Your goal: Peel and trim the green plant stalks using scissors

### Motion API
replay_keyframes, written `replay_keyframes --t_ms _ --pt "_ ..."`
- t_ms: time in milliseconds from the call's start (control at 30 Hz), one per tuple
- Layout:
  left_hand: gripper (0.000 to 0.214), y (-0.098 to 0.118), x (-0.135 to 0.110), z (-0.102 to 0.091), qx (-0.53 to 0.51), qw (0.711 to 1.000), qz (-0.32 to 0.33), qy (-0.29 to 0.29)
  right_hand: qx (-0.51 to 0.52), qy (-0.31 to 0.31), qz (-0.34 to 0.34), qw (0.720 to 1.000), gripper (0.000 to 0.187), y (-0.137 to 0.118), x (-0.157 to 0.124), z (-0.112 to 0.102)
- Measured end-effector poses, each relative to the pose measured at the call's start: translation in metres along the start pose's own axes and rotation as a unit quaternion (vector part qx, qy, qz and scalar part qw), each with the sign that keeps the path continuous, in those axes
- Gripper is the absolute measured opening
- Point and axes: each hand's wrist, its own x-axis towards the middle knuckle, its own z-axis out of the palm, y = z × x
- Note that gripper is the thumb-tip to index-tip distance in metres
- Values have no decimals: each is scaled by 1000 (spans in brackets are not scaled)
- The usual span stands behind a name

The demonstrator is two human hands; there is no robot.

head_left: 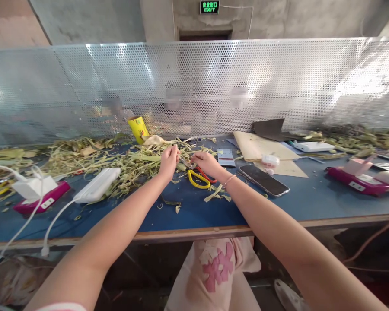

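Observation:
My left hand is pinched shut on a thin pale green leaf strip, held up over a heap of dried leaf strips on the blue table. My right hand is closed round the grip of the yellow and red scissors, whose metal blades point towards the left hand's fingers. The blade tips sit close to the strip; I cannot tell whether they touch it. A thin bracelet circles the right wrist.
A black phone lies right of my right hand, beside brown paper and a small white case. A white power bank with cable lies left. Pink devices sit at both ends. A yellow roll stands before the perforated metal screen.

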Motion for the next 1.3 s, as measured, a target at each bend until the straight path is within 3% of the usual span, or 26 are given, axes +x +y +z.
replay_keyframes --t_ms 133,200,400,533,733,967,1300 --pt "35 0 -4 0 8 994 -58 -92 -15 -25 15 999 19 4 1 3" --pt "36 -1 -6 0 14 989 -94 -111 -32 -46 23 998 19 4 1 4" --pt "28 -2 -7 3 -11 979 -190 -74 -85 -101 47 990 20 4 0 3" --pt "21 5 -9 6 -55 972 -220 -64 -100 -115 37 988 24 6 1 1" --pt "12 -2 -8 2 -13 975 -204 -82 -120 -108 45 986 25 8 3 -1" --pt "17 -12 -3 -2 94 983 -113 -109 -124 -22 0 992 21 7 3 -10" --pt "14 -5 -8 2 107 980 -104 -132 -63 13 -54 996 18 3 1 -10"
